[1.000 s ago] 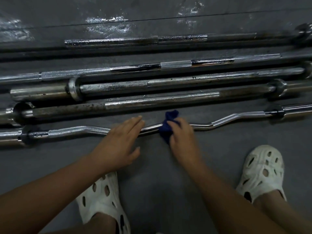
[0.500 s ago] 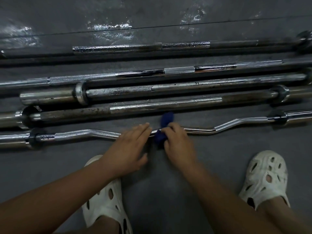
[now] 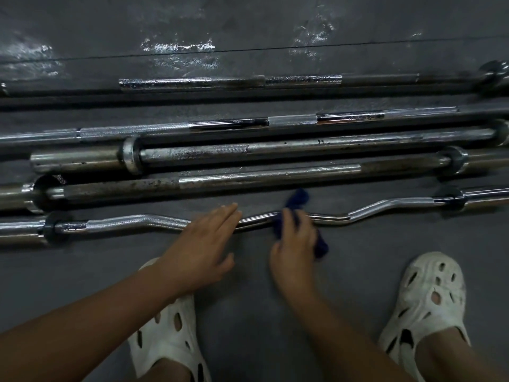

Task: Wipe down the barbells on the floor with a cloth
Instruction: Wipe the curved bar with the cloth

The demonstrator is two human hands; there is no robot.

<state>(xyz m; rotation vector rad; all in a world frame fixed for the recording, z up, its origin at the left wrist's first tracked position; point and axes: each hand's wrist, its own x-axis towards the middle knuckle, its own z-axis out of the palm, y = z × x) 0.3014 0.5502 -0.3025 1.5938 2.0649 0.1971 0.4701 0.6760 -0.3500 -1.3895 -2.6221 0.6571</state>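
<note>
Head view showed the right hand (image 3: 296,244) gripping a soft blue cloth (image 3: 296,201) on the curl bar (image 3: 385,206) (likely heavy, slick chrome); the left hand (image 3: 202,244) pressed flat, steadying its middle.

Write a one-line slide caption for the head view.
Right hand wipes the curl bar with a blue cloth; left hand steadies it.

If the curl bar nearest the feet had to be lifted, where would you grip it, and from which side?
Grip the curl bar on its two angled knurled bends, left and right, from above on the feet side. It lies flat with open floor there; a straight barbell crowds the far side.
</note>
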